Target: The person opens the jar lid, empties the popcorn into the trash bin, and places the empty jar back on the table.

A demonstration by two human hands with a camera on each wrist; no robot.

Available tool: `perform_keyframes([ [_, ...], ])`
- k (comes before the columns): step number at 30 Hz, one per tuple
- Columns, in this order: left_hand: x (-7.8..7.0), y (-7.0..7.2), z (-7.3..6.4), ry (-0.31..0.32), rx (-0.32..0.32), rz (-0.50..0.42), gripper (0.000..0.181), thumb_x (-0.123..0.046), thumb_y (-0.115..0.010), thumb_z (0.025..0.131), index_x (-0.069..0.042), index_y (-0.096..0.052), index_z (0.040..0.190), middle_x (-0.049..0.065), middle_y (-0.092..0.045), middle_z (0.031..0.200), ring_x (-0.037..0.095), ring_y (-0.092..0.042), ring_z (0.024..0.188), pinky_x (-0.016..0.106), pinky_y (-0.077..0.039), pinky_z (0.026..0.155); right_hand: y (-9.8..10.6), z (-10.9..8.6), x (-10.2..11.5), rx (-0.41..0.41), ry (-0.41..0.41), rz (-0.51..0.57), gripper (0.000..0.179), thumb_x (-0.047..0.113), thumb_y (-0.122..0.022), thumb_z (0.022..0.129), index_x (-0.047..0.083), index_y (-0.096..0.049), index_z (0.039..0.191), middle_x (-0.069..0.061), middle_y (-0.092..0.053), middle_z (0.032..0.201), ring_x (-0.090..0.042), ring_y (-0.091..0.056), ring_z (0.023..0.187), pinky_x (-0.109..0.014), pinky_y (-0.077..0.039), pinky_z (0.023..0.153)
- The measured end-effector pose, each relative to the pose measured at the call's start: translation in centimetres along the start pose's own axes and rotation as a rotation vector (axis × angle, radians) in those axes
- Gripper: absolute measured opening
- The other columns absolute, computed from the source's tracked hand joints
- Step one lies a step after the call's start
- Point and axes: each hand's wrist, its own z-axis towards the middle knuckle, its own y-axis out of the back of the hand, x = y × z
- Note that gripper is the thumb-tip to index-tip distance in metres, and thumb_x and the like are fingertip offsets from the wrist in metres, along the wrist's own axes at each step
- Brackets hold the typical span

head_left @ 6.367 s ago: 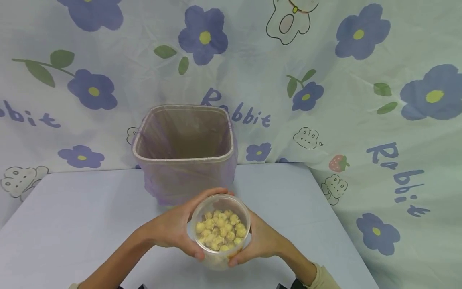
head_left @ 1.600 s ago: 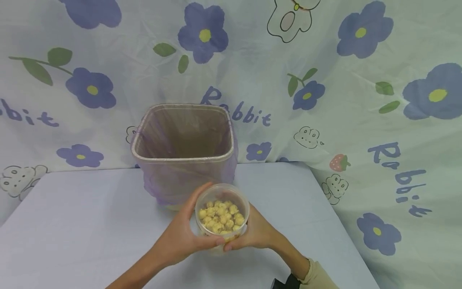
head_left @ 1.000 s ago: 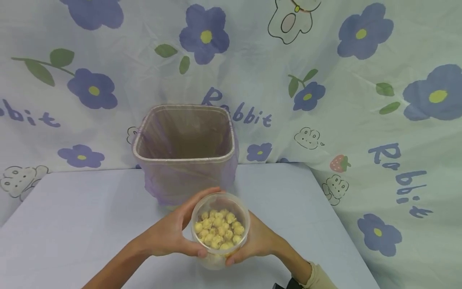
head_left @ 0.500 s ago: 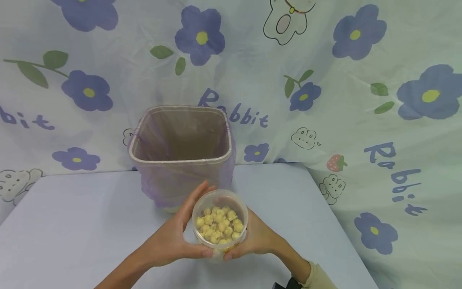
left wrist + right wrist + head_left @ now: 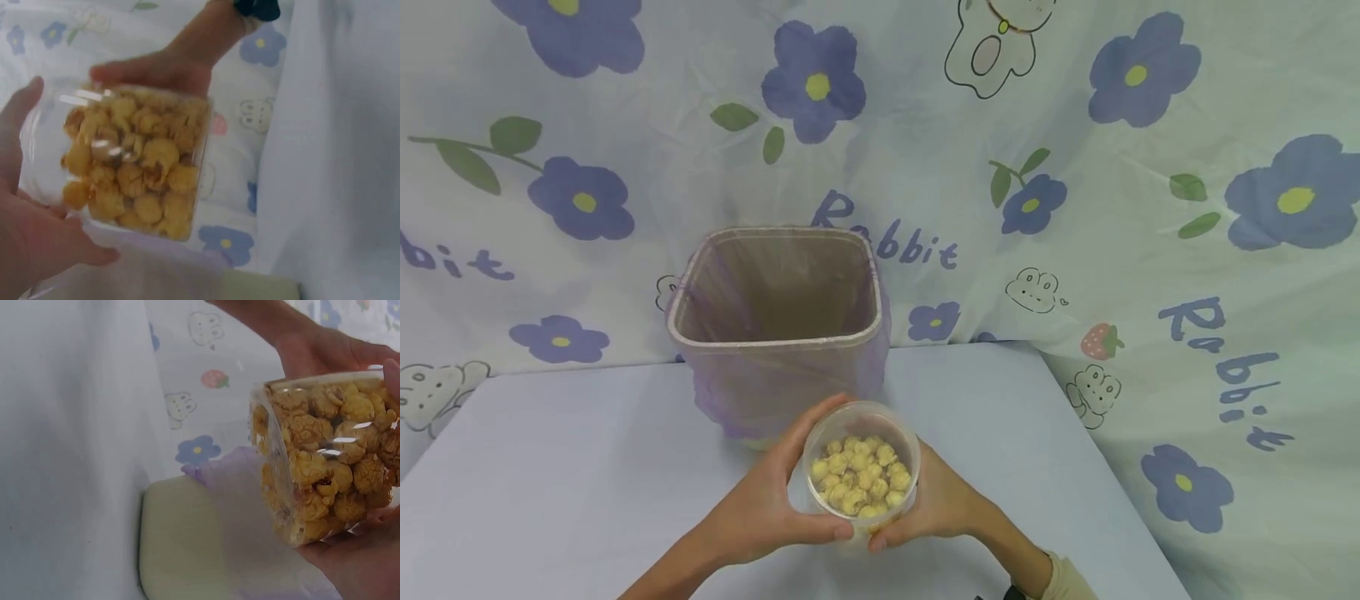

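Observation:
A clear plastic jar (image 5: 340, 450) holds yellow popcorn (image 5: 859, 477), pale and rounded from above, caramel brown in the wrist views. My left hand (image 5: 767, 507) grips the jar's left side near the round top, thumb in front and fingers behind. From the opposite side my right hand (image 5: 942, 500) holds it, thumb on the near face. In the left wrist view the jar's flat base faces right, above the white tabletop. The jar is tipped so its top faces the head camera.
Behind the jar stands a squarish bin (image 5: 775, 343) lined with a thin purple bag, its mouth facing up. It rests on a white-covered table (image 5: 572, 467). A cloth (image 5: 917, 142) with flowers, rabbits and lettering hangs behind and at the right.
Both hands keep holding the jar throughout. It has bobbed slightly up and down, and now sits a little lower in view than half a second ago. The head view has shifted slightly.

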Motion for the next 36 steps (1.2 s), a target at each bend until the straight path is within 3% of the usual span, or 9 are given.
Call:
perform_keyframes([
  [4,0.0,-0.2,-0.2,0.007,-0.021,0.023,0.113,-0.017,-0.089,0.075,-0.027,-0.015,0.161,-0.004,-0.027,0.161,0.027,-0.021,0.147,0.073,-0.015,0.108,0.2,0.0,-0.1,-0.013,-0.005,0.002,0.111,0.013,-0.093,0.068,0.016,-0.025,0.156,-0.012,-0.041,0.150,-0.034,-0.041,0.135,-0.044,-0.030,0.115],
  [8,0.5,0.9,0.0,-0.045,0.084,-0.037,0.117,-0.008,-0.087,0.075,-0.017,-0.009,0.162,0.001,-0.022,0.164,0.020,-0.020,0.149,0.058,-0.014,0.114,0.1,0.0,-0.1,0.024,-0.008,0.055,0.107,0.035,-0.091,0.073,0.015,-0.025,0.156,-0.013,-0.041,0.150,-0.035,-0.040,0.136,-0.045,-0.029,0.115],
  [12,0.7,1.5,0.2,-0.041,0.148,-0.097,0.111,-0.004,-0.085,0.075,-0.016,-0.016,0.161,0.002,-0.031,0.160,0.019,-0.027,0.145,0.067,-0.014,0.109,0.0,0.1,0.0,0.057,-0.003,0.081,0.107,0.039,-0.090,0.074,0.014,-0.025,0.156,-0.014,-0.040,0.150,-0.036,-0.039,0.136,-0.045,-0.029,0.115],
  [19,0.1,-0.1,-0.1,0.005,-0.003,-0.033,0.104,-0.010,-0.087,0.076,-0.023,-0.026,0.158,-0.001,-0.037,0.155,0.021,-0.027,0.145,0.076,-0.015,0.104,0.2,0.2,-0.1,0.022,0.033,0.064,0.113,0.000,-0.091,0.062,0.011,-0.027,0.155,-0.015,-0.041,0.149,-0.037,-0.040,0.135,-0.046,-0.028,0.115],
  [23,0.0,-0.6,-0.3,0.013,-0.020,-0.031,0.110,-0.011,-0.087,0.075,-0.024,-0.019,0.160,-0.002,-0.030,0.159,0.018,-0.023,0.146,0.077,-0.014,0.104,0.3,-0.1,-0.2,-0.003,0.018,0.049,0.113,-0.001,-0.090,0.062,0.013,-0.027,0.155,-0.015,-0.041,0.149,-0.037,-0.040,0.136,-0.045,-0.029,0.115],
  [27,0.5,0.2,-0.2,-0.028,0.068,-0.056,0.113,-0.007,-0.085,0.078,-0.021,-0.011,0.162,0.001,-0.022,0.163,0.014,-0.015,0.149,0.043,-0.017,0.118,0.2,-0.3,-0.1,0.003,0.008,0.086,0.113,-0.006,-0.086,0.061,0.012,-0.026,0.155,-0.016,-0.040,0.150,-0.037,-0.039,0.137,-0.044,-0.028,0.116],
  [30,0.8,0.6,-0.1,-0.044,0.103,-0.080,0.108,-0.004,-0.082,0.079,-0.019,-0.014,0.161,0.003,-0.026,0.162,0.015,-0.017,0.149,0.017,-0.018,0.110,0.2,-0.4,0.0,0.017,0.009,0.101,0.113,-0.008,-0.085,0.061,0.011,-0.026,0.155,-0.017,-0.040,0.150,-0.037,-0.039,0.137,-0.044,-0.028,0.116],
  [34,0.6,0.1,-0.2,-0.029,0.052,-0.049,0.102,-0.007,-0.084,0.079,-0.024,-0.023,0.159,0.001,-0.034,0.157,0.017,-0.027,0.146,0.020,-0.022,0.110,0.1,-0.4,-0.1,0.015,0.024,0.080,0.113,-0.008,-0.086,0.060,0.010,-0.027,0.154,-0.017,-0.041,0.149,-0.037,-0.040,0.136,-0.044,-0.029,0.116],
  [36,0.3,-0.4,-0.3,0.006,0.002,-0.023,0.101,-0.011,-0.085,0.079,-0.029,-0.025,0.158,-0.001,-0.036,0.156,0.022,-0.028,0.145,0.035,-0.023,0.114,0.2,-0.4,-0.3,0.008,0.036,0.078,0.111,-0.003,-0.089,0.062,0.009,-0.028,0.154,-0.018,-0.041,0.149,-0.037,-0.040,0.136,-0.044,-0.029,0.115],
])
